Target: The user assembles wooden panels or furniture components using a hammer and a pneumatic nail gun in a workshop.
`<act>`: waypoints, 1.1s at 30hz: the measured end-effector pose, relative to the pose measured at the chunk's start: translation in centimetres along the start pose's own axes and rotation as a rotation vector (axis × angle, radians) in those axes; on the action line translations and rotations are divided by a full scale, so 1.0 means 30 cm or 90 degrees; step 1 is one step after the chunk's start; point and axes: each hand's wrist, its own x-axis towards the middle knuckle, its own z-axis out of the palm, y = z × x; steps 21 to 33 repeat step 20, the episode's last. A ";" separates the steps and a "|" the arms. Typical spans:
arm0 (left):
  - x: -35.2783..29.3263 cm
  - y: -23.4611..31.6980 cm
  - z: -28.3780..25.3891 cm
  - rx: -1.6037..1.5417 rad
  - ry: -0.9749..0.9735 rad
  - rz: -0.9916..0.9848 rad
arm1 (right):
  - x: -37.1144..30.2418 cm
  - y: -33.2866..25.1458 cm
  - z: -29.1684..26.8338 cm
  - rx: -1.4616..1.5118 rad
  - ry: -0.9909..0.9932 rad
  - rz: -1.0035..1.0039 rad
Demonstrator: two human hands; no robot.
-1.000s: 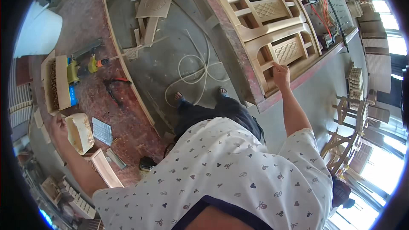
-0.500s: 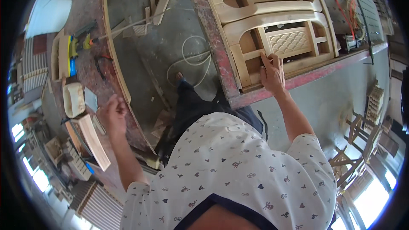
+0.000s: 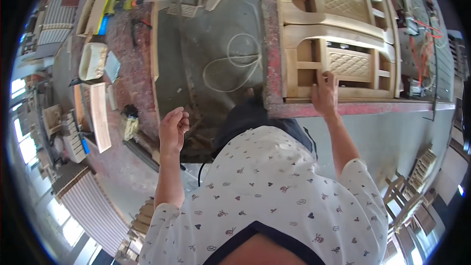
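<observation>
My right hand (image 3: 325, 95) is at the lower rail of a pale carved wooden panel (image 3: 350, 65). Its fingers bend over that rail, left of the scale-patterned inset. The panel lies flat on a red-edged workbench (image 3: 358, 110), and a second similar panel (image 3: 343, 4) lies against its far side. My left hand (image 3: 174, 128) is raised over the gap between the two benches, its fingers curled inward. Whether something small sits in those fingers is hidden.
On the left bench (image 3: 132, 68) are a yellow-and-black tool (image 3: 110, 6), a whitish tub (image 3: 92, 61), wooden boards (image 3: 99, 115) and a dark-and-yellow object (image 3: 130, 121). A pale hose (image 3: 230, 89) loops across the floor. Orange wires (image 3: 413, 51) run beside machinery at right.
My left hand has moved right, away from the left bench, and its fingers are more curled. My right hand stays on the panel's lower part. The whole view has shifted and turned.
</observation>
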 end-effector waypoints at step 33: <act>-0.232 -0.400 0.783 0.248 0.016 0.186 | 0.081 0.683 -0.380 0.154 0.137 -0.045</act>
